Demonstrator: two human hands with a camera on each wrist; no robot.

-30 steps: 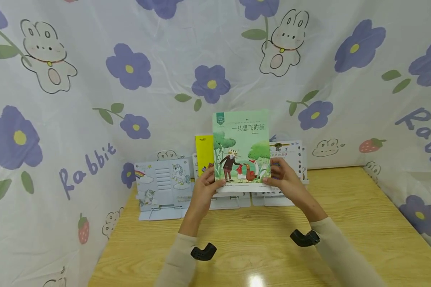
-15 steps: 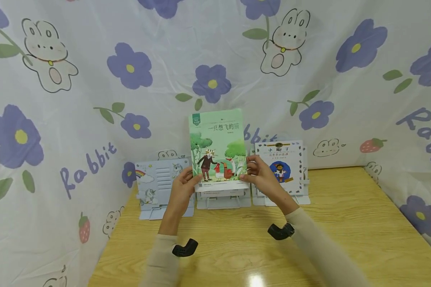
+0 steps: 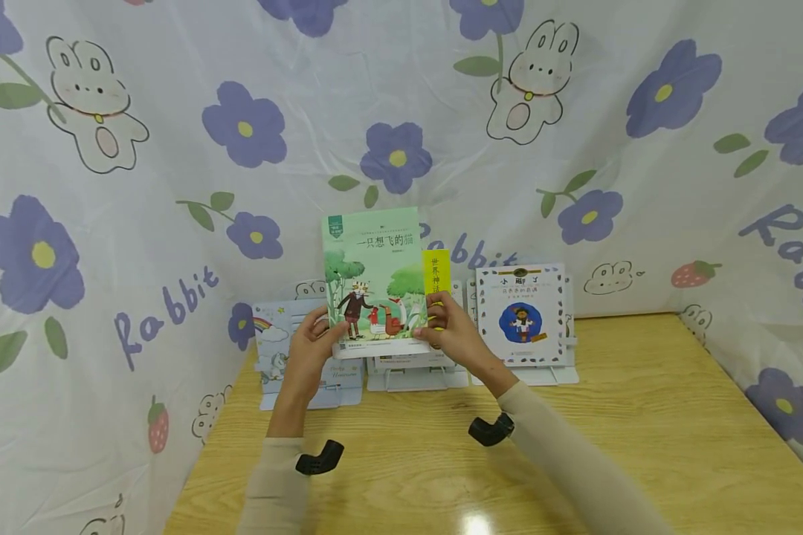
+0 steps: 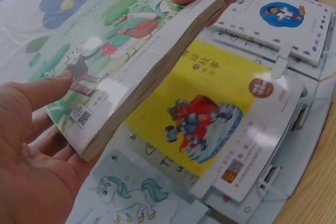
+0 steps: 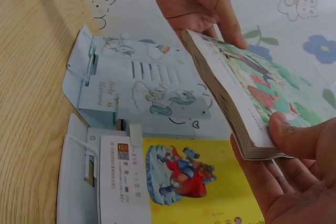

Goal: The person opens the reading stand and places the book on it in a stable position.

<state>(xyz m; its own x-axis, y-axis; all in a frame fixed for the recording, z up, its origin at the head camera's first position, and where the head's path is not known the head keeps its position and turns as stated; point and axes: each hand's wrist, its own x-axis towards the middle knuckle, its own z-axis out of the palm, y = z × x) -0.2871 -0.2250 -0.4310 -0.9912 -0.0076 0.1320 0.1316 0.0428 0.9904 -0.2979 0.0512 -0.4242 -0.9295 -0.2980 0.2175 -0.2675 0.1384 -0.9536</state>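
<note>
A green book (image 3: 372,275) with a cat and birds on its cover is held up by both hands, front facing the head camera. My left hand (image 3: 308,353) grips its lower left edge, thumb on the cover and fingers behind. My right hand (image 3: 456,334) pinches the lower right edge the same way. Behind it a yellow book (image 4: 205,108) rests on the middle stand, mostly hidden in the head view. The left book stand (image 5: 152,82), with unicorns printed on it, holds no book; the green book is in front of its right part, apart from it.
A white book (image 3: 520,316) with a blue round picture leans on the right stand (image 3: 562,375). The stands sit in a row at the back of the wooden table (image 3: 408,461). A flower-and-rabbit curtain (image 3: 321,82) hangs behind and along the sides.
Both hands have carried the green book leftward, from between the middle and right stands to between the left and middle ones. The white book has come into full view.
</note>
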